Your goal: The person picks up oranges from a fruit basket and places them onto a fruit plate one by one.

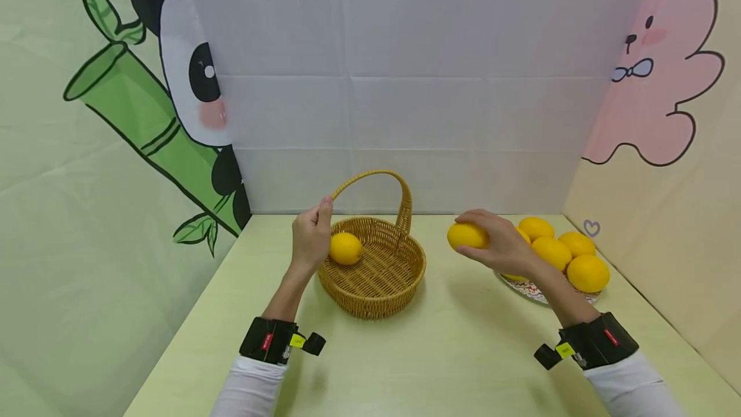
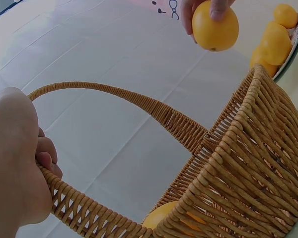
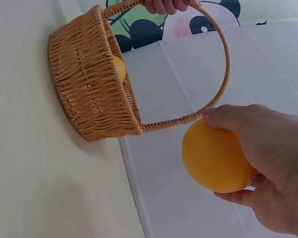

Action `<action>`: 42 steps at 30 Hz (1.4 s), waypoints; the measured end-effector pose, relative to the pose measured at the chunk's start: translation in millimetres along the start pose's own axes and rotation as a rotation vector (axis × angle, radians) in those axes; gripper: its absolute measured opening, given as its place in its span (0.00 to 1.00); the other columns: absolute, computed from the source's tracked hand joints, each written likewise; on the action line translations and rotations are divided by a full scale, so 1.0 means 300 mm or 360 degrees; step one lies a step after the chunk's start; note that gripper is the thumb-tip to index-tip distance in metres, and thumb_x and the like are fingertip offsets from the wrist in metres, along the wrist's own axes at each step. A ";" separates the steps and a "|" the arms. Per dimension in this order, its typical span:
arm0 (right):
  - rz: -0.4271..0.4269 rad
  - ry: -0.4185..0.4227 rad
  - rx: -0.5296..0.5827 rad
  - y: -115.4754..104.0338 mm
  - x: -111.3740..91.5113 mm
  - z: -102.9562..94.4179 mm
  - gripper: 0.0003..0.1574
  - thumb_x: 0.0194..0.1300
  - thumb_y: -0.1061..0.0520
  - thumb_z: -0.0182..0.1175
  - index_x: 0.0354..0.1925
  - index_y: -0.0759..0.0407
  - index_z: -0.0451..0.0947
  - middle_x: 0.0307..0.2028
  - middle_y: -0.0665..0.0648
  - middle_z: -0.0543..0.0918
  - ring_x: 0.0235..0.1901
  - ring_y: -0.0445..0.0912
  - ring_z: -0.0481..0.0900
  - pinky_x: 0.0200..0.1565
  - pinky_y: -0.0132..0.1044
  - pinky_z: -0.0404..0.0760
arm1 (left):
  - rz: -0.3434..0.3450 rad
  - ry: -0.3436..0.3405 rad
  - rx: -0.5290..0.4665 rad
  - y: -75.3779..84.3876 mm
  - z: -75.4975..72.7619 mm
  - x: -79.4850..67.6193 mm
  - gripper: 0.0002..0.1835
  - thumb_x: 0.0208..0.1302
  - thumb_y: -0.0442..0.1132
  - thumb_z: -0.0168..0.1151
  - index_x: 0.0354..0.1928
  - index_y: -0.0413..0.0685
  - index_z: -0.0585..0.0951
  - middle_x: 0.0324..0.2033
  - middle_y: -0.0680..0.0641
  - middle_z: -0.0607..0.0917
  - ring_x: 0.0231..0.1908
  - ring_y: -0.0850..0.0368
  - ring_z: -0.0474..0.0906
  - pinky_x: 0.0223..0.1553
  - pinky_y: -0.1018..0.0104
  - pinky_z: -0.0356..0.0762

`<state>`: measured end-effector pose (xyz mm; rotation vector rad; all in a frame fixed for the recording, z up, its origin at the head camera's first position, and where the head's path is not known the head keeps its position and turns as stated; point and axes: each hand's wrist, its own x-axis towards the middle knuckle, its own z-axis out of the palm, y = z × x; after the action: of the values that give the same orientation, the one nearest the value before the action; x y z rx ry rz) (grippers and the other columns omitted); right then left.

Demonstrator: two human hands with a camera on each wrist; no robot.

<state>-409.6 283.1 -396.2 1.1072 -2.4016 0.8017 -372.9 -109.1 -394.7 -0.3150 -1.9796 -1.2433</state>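
My left hand [image 1: 311, 233] grips the arched handle [image 1: 370, 176] of a round woven wicker basket [image 1: 370, 304] on its left side. One yellow citrus fruit [image 1: 345, 248] lies inside the basket, against the left wall. To the right of the basket, my right hand [image 1: 502, 242] holds another round yellow citrus fruit [image 3: 218, 156] between thumb and fingers, raised above the table. Behind and below the right forearm stands a patterned plate [image 1: 535, 293] piled with several more yellow citrus fruits [image 1: 588, 273]; the forearm hides part of it.
All of this is on a pale wooden-looking table [image 1: 405, 365]. A white cloth backdrop [image 1: 417, 95] hangs behind it. Side panels carry a panda with bamboo [image 1: 139, 101] at left and a pink bear [image 1: 654, 101] at right.
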 end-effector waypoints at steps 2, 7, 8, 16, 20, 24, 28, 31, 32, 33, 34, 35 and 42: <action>0.0052 0.0021 -0.0014 0.018 -0.023 -0.018 0.33 0.62 0.51 0.75 0.62 0.57 0.78 0.61 0.56 0.79 0.49 0.48 0.78 0.44 0.48 0.82 | -0.0002 -0.0002 -0.0004 0.001 0.000 0.001 0.34 0.83 0.54 0.45 0.14 0.49 0.59 0.10 0.50 0.58 0.09 0.64 0.49 0.10 0.72 0.45; 0.0133 0.0073 -0.0081 0.069 -0.080 -0.059 0.33 0.61 0.51 0.75 0.62 0.58 0.78 0.61 0.57 0.79 0.48 0.49 0.77 0.43 0.49 0.81 | -0.0010 0.0003 -0.0011 0.006 0.002 -0.003 0.33 0.83 0.52 0.46 0.14 0.49 0.60 0.10 0.51 0.58 0.08 0.65 0.49 0.10 0.72 0.45; 0.0141 0.0088 -0.0098 0.080 -0.091 -0.066 0.33 0.61 0.51 0.75 0.61 0.58 0.78 0.61 0.57 0.79 0.48 0.50 0.78 0.43 0.49 0.81 | -0.0010 0.0005 -0.0015 0.007 0.002 -0.004 0.32 0.83 0.51 0.46 0.14 0.49 0.60 0.10 0.51 0.58 0.08 0.65 0.49 0.10 0.72 0.45; 0.0241 0.0137 -0.0195 0.146 -0.184 -0.116 0.34 0.60 0.51 0.76 0.61 0.61 0.78 0.59 0.60 0.80 0.49 0.53 0.78 0.42 0.53 0.82 | -0.0007 0.0018 -0.0008 0.002 0.003 -0.001 0.32 0.83 0.49 0.47 0.14 0.50 0.60 0.10 0.52 0.58 0.08 0.65 0.49 0.10 0.72 0.44; 0.0290 0.0147 -0.0226 0.169 -0.231 -0.132 0.35 0.60 0.51 0.76 0.61 0.64 0.78 0.59 0.62 0.80 0.54 0.56 0.76 0.46 0.56 0.81 | -0.0006 0.0014 -0.0013 0.003 0.000 0.001 0.33 0.83 0.53 0.46 0.14 0.50 0.59 0.09 0.52 0.58 0.09 0.64 0.49 0.10 0.72 0.45; 0.0307 0.0157 -0.0281 0.188 -0.278 -0.141 0.35 0.60 0.52 0.76 0.60 0.66 0.78 0.59 0.64 0.80 0.53 0.57 0.76 0.46 0.56 0.80 | -0.0003 0.0003 -0.0013 0.006 -0.002 0.000 0.34 0.83 0.54 0.45 0.14 0.49 0.59 0.10 0.50 0.58 0.09 0.62 0.49 0.10 0.72 0.45; 0.0298 0.0154 -0.0348 0.209 -0.319 -0.148 0.35 0.58 0.54 0.76 0.59 0.69 0.78 0.55 0.67 0.81 0.49 0.57 0.77 0.40 0.53 0.80 | -0.0004 -0.0005 -0.0007 0.010 -0.003 -0.001 0.34 0.83 0.54 0.45 0.14 0.49 0.59 0.10 0.51 0.58 0.09 0.62 0.49 0.11 0.73 0.45; 0.0285 0.0137 -0.0407 0.231 -0.348 -0.150 0.34 0.57 0.55 0.77 0.57 0.69 0.79 0.52 0.67 0.81 0.45 0.56 0.76 0.36 0.49 0.79 | -0.0013 -0.0002 -0.0012 0.011 -0.003 -0.004 0.34 0.83 0.55 0.45 0.14 0.49 0.59 0.09 0.51 0.58 0.09 0.62 0.49 0.10 0.73 0.45; 0.0282 0.0131 -0.0430 0.239 -0.358 -0.151 0.33 0.57 0.55 0.77 0.56 0.70 0.79 0.51 0.67 0.81 0.45 0.55 0.76 0.35 0.47 0.79 | -0.0015 -0.0001 -0.0013 0.011 -0.003 -0.004 0.34 0.83 0.55 0.45 0.14 0.49 0.59 0.09 0.51 0.58 0.09 0.62 0.49 0.10 0.73 0.45; 0.0283 0.0126 -0.0448 0.246 -0.367 -0.151 0.33 0.56 0.55 0.77 0.56 0.70 0.79 0.50 0.67 0.81 0.44 0.55 0.75 0.34 0.46 0.78 | -0.0015 0.0000 -0.0014 0.010 -0.003 -0.005 0.34 0.83 0.55 0.45 0.14 0.49 0.59 0.09 0.51 0.58 0.09 0.62 0.49 0.10 0.73 0.45; 0.0286 0.0116 -0.0464 0.254 -0.375 -0.151 0.33 0.56 0.56 0.77 0.55 0.70 0.79 0.49 0.67 0.81 0.43 0.56 0.75 0.33 0.46 0.78 | -0.0017 0.0001 -0.0014 0.010 -0.002 -0.006 0.34 0.83 0.55 0.45 0.14 0.49 0.59 0.09 0.51 0.58 0.09 0.62 0.49 0.10 0.73 0.45; 0.0293 0.0110 -0.0472 0.261 -0.383 -0.151 0.33 0.56 0.56 0.77 0.55 0.70 0.80 0.49 0.67 0.81 0.43 0.56 0.75 0.33 0.45 0.78 | -0.0015 0.0002 -0.0016 0.010 -0.002 -0.007 0.34 0.83 0.55 0.45 0.14 0.49 0.59 0.09 0.51 0.58 0.09 0.62 0.49 0.10 0.73 0.45; 0.0373 0.0055 -0.0473 0.308 -0.434 -0.147 0.32 0.57 0.56 0.76 0.55 0.72 0.79 0.52 0.73 0.80 0.46 0.64 0.76 0.35 0.51 0.79 | 0.0001 0.0021 -0.0023 0.008 0.001 -0.011 0.33 0.83 0.53 0.46 0.14 0.49 0.59 0.10 0.50 0.58 0.09 0.63 0.49 0.10 0.71 0.45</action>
<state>-396.8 433.4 -464.7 0.7018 -2.5466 0.5036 -369.4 -106.9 -395.4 -0.3138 -1.9600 -1.2565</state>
